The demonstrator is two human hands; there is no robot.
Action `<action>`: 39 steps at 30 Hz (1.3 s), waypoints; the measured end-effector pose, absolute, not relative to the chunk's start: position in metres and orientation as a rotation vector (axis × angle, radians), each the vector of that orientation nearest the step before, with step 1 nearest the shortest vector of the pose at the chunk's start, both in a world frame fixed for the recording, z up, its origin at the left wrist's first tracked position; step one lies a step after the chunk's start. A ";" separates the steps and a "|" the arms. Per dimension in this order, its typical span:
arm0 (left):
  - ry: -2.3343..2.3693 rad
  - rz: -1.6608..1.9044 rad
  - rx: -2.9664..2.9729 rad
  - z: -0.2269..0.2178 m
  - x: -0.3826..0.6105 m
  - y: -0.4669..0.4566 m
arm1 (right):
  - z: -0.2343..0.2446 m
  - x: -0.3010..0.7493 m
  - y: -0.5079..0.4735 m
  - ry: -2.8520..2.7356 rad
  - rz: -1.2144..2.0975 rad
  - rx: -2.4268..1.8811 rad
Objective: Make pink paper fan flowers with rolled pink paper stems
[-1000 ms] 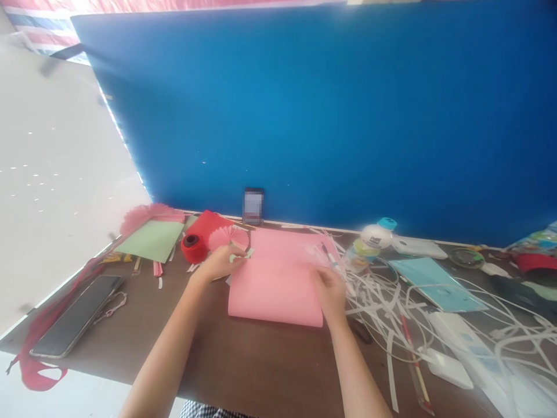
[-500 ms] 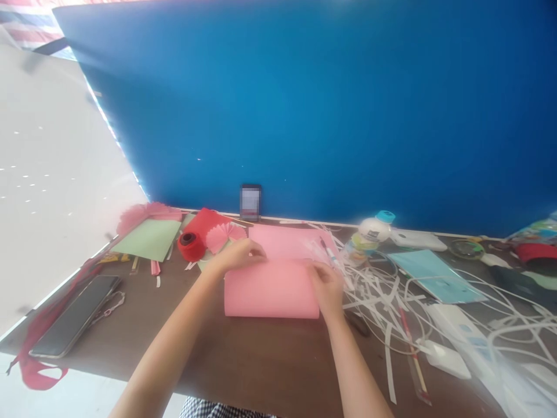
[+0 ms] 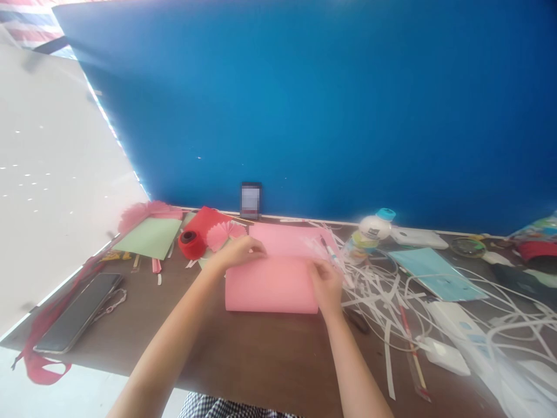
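Observation:
In front of me on the dark table lies a sheet of pink paper [image 3: 272, 287], its near part curled over toward the far side without a sharp crease showing. My left hand [image 3: 244, 251] is closed at the sheet's upper left edge, fingers bent over it. At the upper right edge my right hand [image 3: 326, 284] pinches the same paper between thumb and fingers. Behind it lies more pink paper [image 3: 278, 233]; whether it is the same sheet I cannot tell. A pleated pink paper fan [image 3: 225, 234] and a red ribbon roll [image 3: 191, 245] lie beyond my left hand.
Tangled white cables and paper strips [image 3: 374, 290] crowd the right side, near a bottle with a blue cap [image 3: 373, 228] and a light-blue packet [image 3: 437, 274]. On the left are a phone [image 3: 80, 313] and green paper [image 3: 150, 237]. A blue panel [image 3: 304, 116] rises behind.
Both hands keep their hold on the pink paper. Its near rolled edge sits slightly farther from me, and the whole view has shifted a little.

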State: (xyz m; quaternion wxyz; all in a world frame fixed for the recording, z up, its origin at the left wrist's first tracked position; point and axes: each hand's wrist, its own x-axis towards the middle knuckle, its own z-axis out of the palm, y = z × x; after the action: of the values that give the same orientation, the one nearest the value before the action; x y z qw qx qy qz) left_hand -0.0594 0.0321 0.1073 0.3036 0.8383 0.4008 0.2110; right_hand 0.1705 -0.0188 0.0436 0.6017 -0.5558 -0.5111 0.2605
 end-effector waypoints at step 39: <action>1.340 1.174 1.549 0.055 -0.086 0.038 | 0.028 0.164 -0.012 -0.991 0.611 -1.326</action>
State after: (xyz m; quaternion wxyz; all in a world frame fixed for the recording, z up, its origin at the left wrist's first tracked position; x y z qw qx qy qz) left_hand -0.0864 0.0384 0.0551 0.3806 0.6069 0.5248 0.4599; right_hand 0.1638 -0.0118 0.0277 0.6353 -0.5805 -0.4335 0.2674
